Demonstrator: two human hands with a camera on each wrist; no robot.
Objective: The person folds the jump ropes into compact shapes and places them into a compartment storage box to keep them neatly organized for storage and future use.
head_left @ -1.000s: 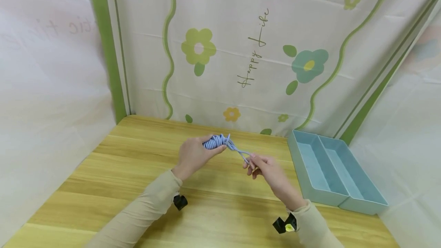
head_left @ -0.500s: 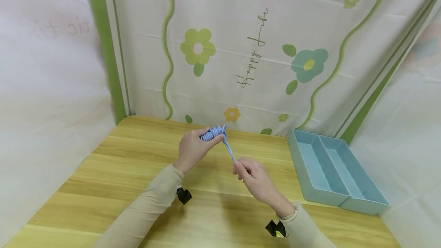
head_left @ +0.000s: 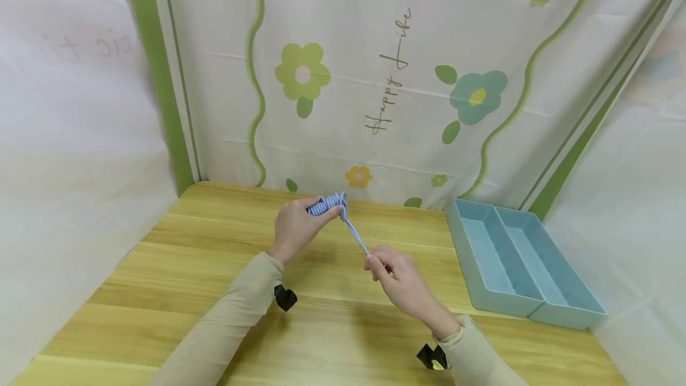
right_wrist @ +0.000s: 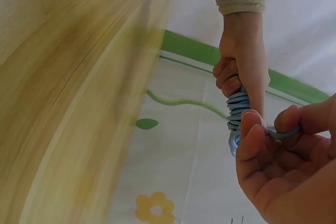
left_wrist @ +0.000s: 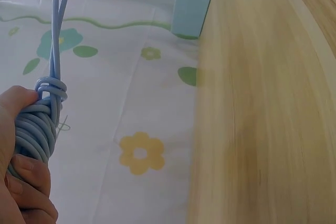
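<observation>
A light blue cord (head_left: 326, 204), wound into a tight bundle, is held above the table. My left hand (head_left: 298, 226) grips the coils, with the thumb along the near side and the fingers curled round it in the left wrist view. From the bundle's right end, two strands (left_wrist: 56, 35) run taut to my right hand (head_left: 399, 282), which pinches them between thumb and fingers. Loops of cord wrap round the base of these strands. In the right wrist view, a short piece of cord (right_wrist: 283, 134) shows between the right fingers.
A pale blue tray (head_left: 506, 299) with two long compartments stands on the wooden table (head_left: 177, 279) at the right. Behind the table hangs a white cloth (head_left: 354, 76) printed with flowers, and more cloth closes off both sides.
My right hand has moved nearer and a little left, drawing the loose, spread strands straight and taut. The left hand has lifted the bundle slightly up and left.
</observation>
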